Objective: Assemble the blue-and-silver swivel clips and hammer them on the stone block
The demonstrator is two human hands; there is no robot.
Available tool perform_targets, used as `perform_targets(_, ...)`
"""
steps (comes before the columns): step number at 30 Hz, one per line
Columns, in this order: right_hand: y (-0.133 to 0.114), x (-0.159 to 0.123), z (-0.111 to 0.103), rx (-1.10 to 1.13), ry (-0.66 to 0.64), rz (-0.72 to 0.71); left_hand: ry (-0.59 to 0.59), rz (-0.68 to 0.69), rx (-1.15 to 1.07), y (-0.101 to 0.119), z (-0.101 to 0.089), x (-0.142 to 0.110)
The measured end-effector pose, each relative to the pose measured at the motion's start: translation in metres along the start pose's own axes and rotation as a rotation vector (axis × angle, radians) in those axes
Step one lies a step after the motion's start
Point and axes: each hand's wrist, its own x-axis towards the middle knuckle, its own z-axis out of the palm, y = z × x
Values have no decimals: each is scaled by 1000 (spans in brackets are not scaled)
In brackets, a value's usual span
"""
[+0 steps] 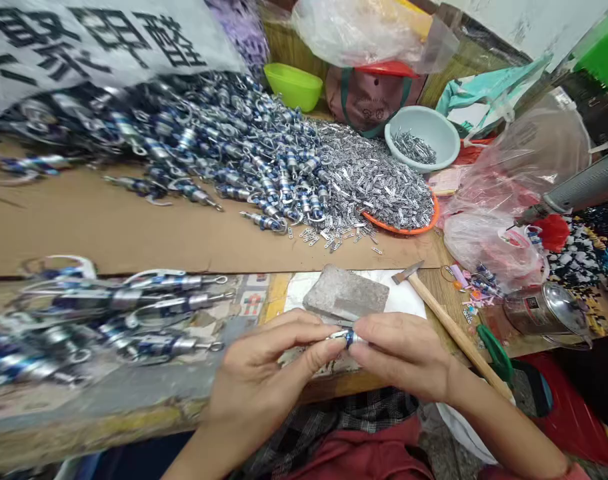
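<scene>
My left hand (264, 373) and my right hand (404, 353) meet at the table's near edge, both pinching one small silver and blue metal fitting (348, 337) between fingertips. Just beyond it lies a flat grey stone block (347, 293) on white paper. A wooden-handled hammer (449, 323) rests to the right of the block, its head by the paper's corner. To the left lies a blurred row of finished silver and blue fittings (134, 320).
A big heap of blue and silver fittings (224, 147) covers the cardboard behind. Small silver plates overflow an orange tray (409, 230). A pale bowl (424, 137), green bowl (293, 85), plastic bags (489, 233), a steel cup (549, 310) and green scissors (494, 350) crowd the right.
</scene>
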Motion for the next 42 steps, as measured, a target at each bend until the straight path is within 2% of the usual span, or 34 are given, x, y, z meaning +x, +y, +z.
perform_targets(2, 3, -4, 1, -20, 15, -11, 12, 78, 46, 3, -2, 1)
perform_targets(5, 4, -8, 6, -6, 57, 36, 35, 45, 32, 4, -2, 1)
perform_targets(7, 3, -9, 11, 42, 98, 117, 61, -102, -52, 3, 1, -3)
perform_targets(9, 1, -9, 16, 117, 143, 218, 111, -303, -217, 1, 8, -8)
perform_targets(12, -3, -8, 19, 181, 169, 338, 256, -503, -420, -3, 21, -16)
perform_targets(15, 3, -4, 11, 201, 50, 404, 331, -553, -443, -7, 29, -17)
perform_targets(17, 17, 1, 3, 170, -61, 449, 305, -571, -453, -9, 30, -14)
perform_targets(19, 40, 8, -4, -33, -167, 553, 281, -583, -477, -11, 30, -11)
perform_targets(21, 67, 15, -6, -330, -284, 676, 269, -594, -494, -13, 30, -8)
perform_targets(23, 90, 20, -1, -459, -377, 729, 251, -608, -511, -13, 32, -7)
perform_targets(25, 105, 23, 7, -480, -416, 730, 245, -614, -523, -12, 33, -7)
perform_targets(28, 112, 26, 13, -487, -421, 707, 273, -600, -517, -11, 35, -6)
perform_targets(32, 99, 27, 4, -420, -373, 678, 282, -609, -508, -12, 34, -6)
perform_targets(34, 82, 23, -3, -266, -316, 631, 277, -616, -514, -12, 33, -6)
perform_targets(37, 50, 14, -11, 34, -226, 457, 277, -618, -530, -14, 32, -5)
perform_targets(39, 33, 9, -14, 79, -254, 371, 275, -620, -541, -14, 33, -5)
perform_targets(42, 24, 9, -13, 50, -362, 371, 259, -621, -552, -13, 33, -4)
